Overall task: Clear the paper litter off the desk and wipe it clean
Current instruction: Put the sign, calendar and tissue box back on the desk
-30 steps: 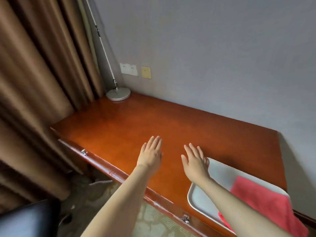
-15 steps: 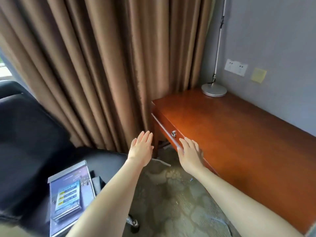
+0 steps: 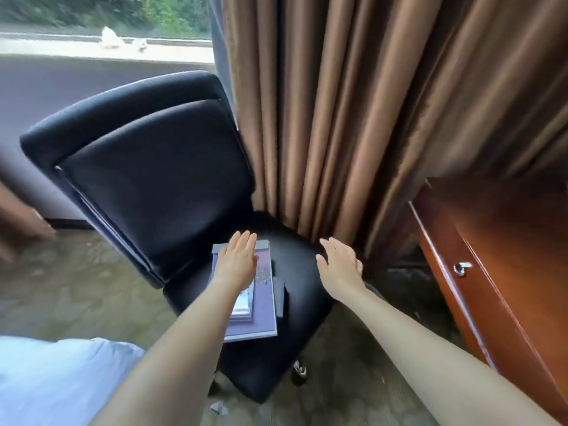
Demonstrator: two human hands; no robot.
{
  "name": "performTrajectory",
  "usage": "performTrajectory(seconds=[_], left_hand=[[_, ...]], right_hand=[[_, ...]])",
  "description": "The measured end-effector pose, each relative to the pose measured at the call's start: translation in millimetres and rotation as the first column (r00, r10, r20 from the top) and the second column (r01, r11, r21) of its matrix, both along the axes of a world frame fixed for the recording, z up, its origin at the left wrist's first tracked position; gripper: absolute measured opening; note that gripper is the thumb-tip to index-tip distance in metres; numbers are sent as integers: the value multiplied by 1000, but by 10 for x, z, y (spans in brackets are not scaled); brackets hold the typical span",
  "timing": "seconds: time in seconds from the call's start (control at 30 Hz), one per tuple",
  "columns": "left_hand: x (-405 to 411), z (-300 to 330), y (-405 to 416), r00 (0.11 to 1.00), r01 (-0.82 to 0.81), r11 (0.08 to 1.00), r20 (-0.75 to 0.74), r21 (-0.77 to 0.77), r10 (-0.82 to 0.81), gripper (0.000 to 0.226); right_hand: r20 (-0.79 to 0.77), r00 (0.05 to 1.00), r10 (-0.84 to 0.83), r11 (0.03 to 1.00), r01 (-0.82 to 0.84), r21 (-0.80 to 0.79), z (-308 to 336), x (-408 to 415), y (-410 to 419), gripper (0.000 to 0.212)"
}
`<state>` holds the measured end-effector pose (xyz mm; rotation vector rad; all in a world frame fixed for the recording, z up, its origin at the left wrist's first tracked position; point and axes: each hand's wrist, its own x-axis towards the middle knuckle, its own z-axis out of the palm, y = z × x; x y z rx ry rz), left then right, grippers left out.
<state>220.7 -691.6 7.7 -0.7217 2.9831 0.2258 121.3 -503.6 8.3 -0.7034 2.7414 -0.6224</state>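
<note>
Curtain: brown, pleated, hangs beyond both hands and fills the upper right. Window strip with greenery shows at top left.

Chair: black, padded, backrest up and left of the left hand, seat below both hands.

Surface: red-brown wood, well to the right of the right hand; only its corner and front edge show, with a small metal drawer knob on the front. No paper litter visible on the part in view.

Floor: patterned carpet, under the chair and left of the left hand. A pale blue fabric lies at lower left, nearer the camera than the left forearm.

Stack of booklets: purple-grey, lies flat on the chair seat, directly below the left hand. Whether the palm touches it cannot be told.

Left grip: fingers straight and together, holding nothing.

Right grip: fingers spread and relaxed, holding nothing, over the right part of the seat, apart from the stack.

Small paper scrap: on the carpet by the chair base, near the left forearm.
</note>
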Motion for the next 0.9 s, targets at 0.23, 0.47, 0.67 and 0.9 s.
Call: performTrajectory(seconds=[0.23,0.47,0.67,0.9], left_hand=[[334,-346,-500,959,-255,966,145,52,245,55],[388,-802,-560,864,-446,883,328,145,382,55],[338,-1189,-433,820,-486,838,462,247,339,52],[220,-1549,-622,752,-603,702,563,378,343,43]], right_hand=[[71,985,159,985,-163,55,-294,-131,-653,46],[308,925,224,941,-288,180,-815,-282,-1054,40],[531,798,285,904,-408,129,-1230,-17,-1253,45],[656,716,239,902,-415,124,-1534,138,-1438,49]])
